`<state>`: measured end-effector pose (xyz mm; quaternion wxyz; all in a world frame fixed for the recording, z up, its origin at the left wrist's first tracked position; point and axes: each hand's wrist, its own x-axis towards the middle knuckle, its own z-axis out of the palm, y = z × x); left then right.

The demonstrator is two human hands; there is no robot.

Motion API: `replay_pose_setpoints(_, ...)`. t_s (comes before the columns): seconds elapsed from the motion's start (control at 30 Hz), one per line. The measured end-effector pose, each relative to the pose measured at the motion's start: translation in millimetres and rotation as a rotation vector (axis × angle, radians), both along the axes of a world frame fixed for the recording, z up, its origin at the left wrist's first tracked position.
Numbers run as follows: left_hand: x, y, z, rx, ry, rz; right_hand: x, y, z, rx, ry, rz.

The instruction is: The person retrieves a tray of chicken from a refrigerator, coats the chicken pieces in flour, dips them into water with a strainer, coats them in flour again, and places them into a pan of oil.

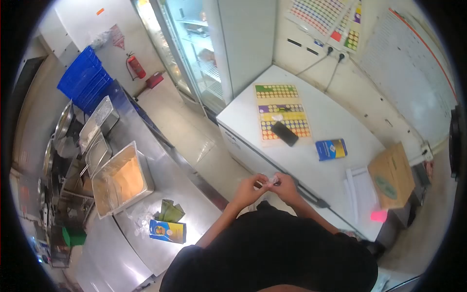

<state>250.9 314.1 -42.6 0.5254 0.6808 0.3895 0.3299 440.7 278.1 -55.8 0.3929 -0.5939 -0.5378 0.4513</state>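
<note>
Hands (250, 189) (287, 188) close together, pinched narrow on a whitish item (269, 180), perhaps crumpled plastic

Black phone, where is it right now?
In the head view, right of centre, the black phone lies on the dotted sheet on the white counter, left of a blue-and-yellow box.

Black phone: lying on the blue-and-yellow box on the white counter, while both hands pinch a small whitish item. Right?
No, wrong spot: in the head view the black phone lies on the sheet with rows of circles, apart from the blue-and-yellow box on the white counter. The left hand and right hand do pinch a small whitish item.
</note>
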Motion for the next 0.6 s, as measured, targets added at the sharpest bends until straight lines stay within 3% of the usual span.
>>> replay_pose_setpoints(0.07, 1, 17, -4, -0.064, -0.029, 0.028, -3, 31, 10, 0.055, -0.139, 0.091)
replay_pose_setpoints(0.27, -11, 102, 2, -0.150, -0.146, 0.197, 8, 132, 45, 0.036, 0.031, 0.348)
replay_pose_setpoints(0.4, -22, 132, 12, -0.037, -0.034, 0.484, 13, 192, 3, 0.134, 0.147, 0.246)
replay_pose_setpoints(0.53, -7, 148, -7, -0.001, -0.034, 0.754, -8, 222, 8, 0.186, -0.079, 0.277)
replay_pose_setpoints(0.6, -8, 159, -3, -0.077, -0.108, 0.653, -24, 235, 10, 0.187, -0.096, 0.301)
